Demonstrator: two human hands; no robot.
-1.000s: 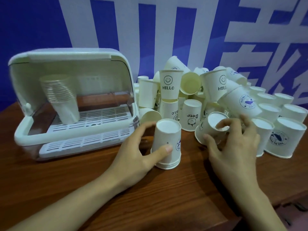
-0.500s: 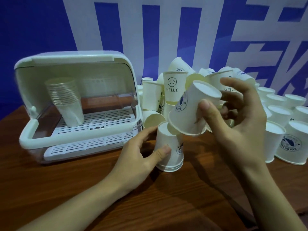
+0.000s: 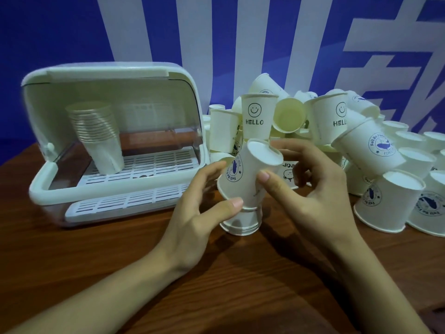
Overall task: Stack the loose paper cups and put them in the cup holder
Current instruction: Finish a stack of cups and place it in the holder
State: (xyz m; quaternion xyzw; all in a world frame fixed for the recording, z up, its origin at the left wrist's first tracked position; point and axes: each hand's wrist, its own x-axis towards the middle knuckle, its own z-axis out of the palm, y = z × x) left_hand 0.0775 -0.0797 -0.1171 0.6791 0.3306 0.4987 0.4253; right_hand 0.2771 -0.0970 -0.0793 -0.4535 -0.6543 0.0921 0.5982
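Observation:
A short stack of upside-down paper cups [image 3: 243, 224] stands on the wooden table in front of me. My left hand [image 3: 195, 213] curls round its lower part, thumb across the front. My right hand [image 3: 310, 186] pinches a single white cup [image 3: 250, 174] with a blue whale print, tilted and lowered over the top of the stack. The white cup holder [image 3: 72, 191] sits at the left with its lid raised; a tall upright stack of cups [image 3: 98, 138] stands inside it. A big pile of loose cups [image 3: 320, 121] lies behind and to the right.
Several upside-down cups [image 3: 395, 201] stand in rows at the right, close to my right wrist. The blue and white wall [image 3: 216, 32] is right behind the pile. Bare wooden table [image 3: 96, 256] stretches in front of the holder.
My right hand lifted a cup out of the pile, carried it left and brought it down over the stack that my left hand holds. The camera view shifted slightly.

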